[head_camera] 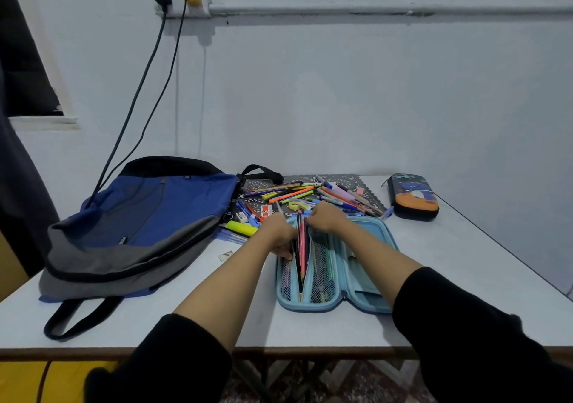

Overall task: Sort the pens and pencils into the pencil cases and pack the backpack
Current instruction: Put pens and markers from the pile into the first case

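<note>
Left grip [280,232] grasps pencils [302,247] in open case [310,307], bench front; right grip [325,218] hold unclear; backpack [148,210] label illegible.

Left hand [277,229] fingertips hidden, right hand [325,216] too, perhaps among pencils [302,247]

backpack [148,216] blocks left; bare table [465,263] right of open case [366,278].

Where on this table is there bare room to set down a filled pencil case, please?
Bare: the front strip between backpack and open blue case; the wide patch right of that case, in front of the dark case. Crowded: the loose pens and pencils behind the open case.
</note>
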